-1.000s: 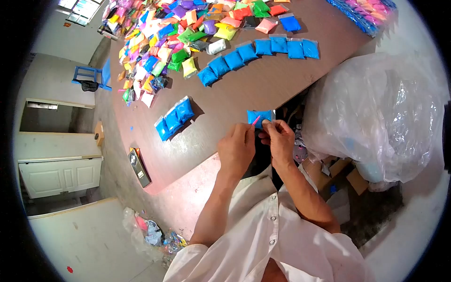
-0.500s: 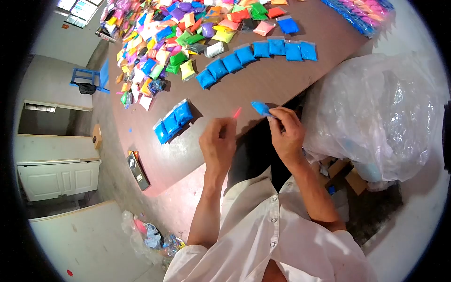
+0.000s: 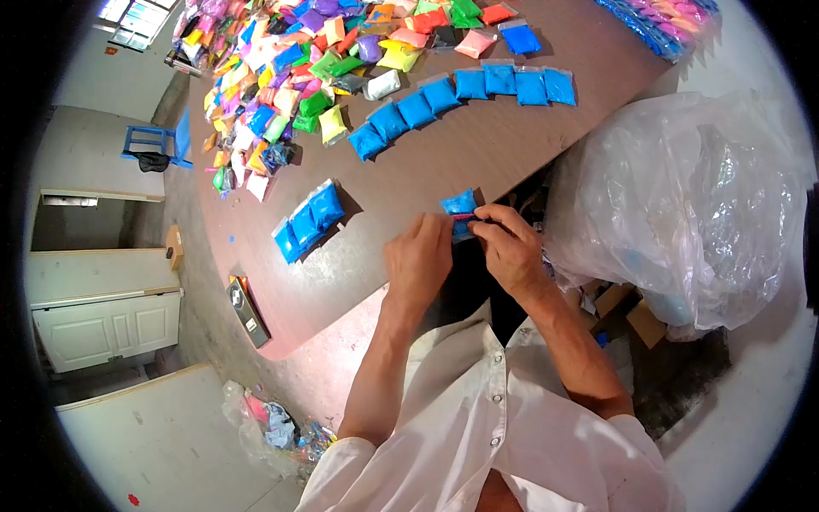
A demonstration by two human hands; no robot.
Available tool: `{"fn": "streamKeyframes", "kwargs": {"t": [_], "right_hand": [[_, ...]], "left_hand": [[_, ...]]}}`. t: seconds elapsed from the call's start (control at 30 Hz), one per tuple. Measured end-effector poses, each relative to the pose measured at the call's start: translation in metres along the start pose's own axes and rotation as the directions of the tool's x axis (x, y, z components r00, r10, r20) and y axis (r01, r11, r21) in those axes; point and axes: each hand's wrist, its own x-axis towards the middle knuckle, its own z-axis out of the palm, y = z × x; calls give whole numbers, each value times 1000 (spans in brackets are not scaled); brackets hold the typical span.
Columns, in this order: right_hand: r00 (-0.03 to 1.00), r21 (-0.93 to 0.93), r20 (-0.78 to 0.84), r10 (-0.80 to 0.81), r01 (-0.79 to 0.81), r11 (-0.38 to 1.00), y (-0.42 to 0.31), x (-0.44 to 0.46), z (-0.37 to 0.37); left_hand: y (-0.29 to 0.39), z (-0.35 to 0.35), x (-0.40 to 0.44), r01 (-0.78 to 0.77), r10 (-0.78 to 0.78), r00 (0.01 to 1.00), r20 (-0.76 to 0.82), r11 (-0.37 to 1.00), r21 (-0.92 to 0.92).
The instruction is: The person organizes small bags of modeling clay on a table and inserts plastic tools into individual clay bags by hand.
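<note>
At the table's near edge, my left hand and my right hand meet at a small blue packet. A thin pink strip lies across the packet between my fingertips. Both hands are closed in a pinch, the left at one end of the strip, the right on the packet's other side. To the left, several blue packets overlap in a short row. Farther back, a longer curved row of blue packets lies on the brown table.
A heap of colourful packets covers the back left of the table. A black box sits at the left edge. Large clear plastic bags bulge at the right, and more packets lie at the back right.
My hands moved apart, then came back together at the packet. The pink strip, held away in my left hand half a second ago, now lies across the blue packet.
</note>
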Motion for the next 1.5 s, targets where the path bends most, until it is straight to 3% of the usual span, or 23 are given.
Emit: {"fn": "streamKeyframes", "kwargs": {"t": [0.1,0.17,0.2,0.3,0.4,0.47,0.5,0.57,0.63,0.7,0.8,1.0,1.07,1.1,1.17,1.27,1.5], "right_hand": [[1000,7,-22,-18,18,1000,1,3,1],[998,6,-47,47,-46,999,1,-1,2],[998,5,-46,45,-45,999,1,-2,1],[996,-45,-37,84,-86,995,0,-8,-1],[984,20,-55,169,-168,986,-4,-8,1],[951,184,-44,307,-294,938,-12,-5,-4],[951,181,-41,305,-293,939,-16,-5,-8],[758,298,229,610,-652,698,-24,-4,-13],[774,359,207,599,-630,689,-23,0,-6],[786,416,183,591,-606,678,-16,-2,1],[815,443,137,564,-559,701,-4,-6,8],[813,267,290,504,-575,773,-7,9,-11],[908,322,238,345,-409,854,-4,11,-10],[908,322,238,345,-409,854,-2,14,-12],[895,136,354,271,-336,932,1,20,-18],[812,121,490,317,-423,898,1,30,-26],[768,105,591,247,-377,920,11,41,-29]], "left_hand": [[-7,2,6,-2,4,998,-63,999,33],[-22,2,9,54,-39,982,-184,996,76],[-23,1,10,73,-73,976,-205,997,-6],[-9,-1,2,21,-42,986,-164,992,-128],[0,8,-10,45,-56,995,-84,991,-128],[2,6,-7,80,-93,992,-84,986,-146],[3,6,-6,116,-131,988,-85,980,-163],[2,6,-5,100,-113,990,-89,984,-148],[-2,7,-4,79,-91,992,-88,988,-131],[-4,8,-2,190,-212,977,-34,927,-322],[-2,0,2,258,-268,963,26,890,-375],[-5,5,4,266,-275,961,26,897,-354],[-10,6,4,238,-241,970,37,905,-352],[-11,5,4,210,-206,977,49,914,-348],[-12,3,5,226,-213,974,75,913,-339],[-14,2,7,241,-216,970,110,903,-355],[-14,-2,9,265,-215,960,178,902,-339]]}}
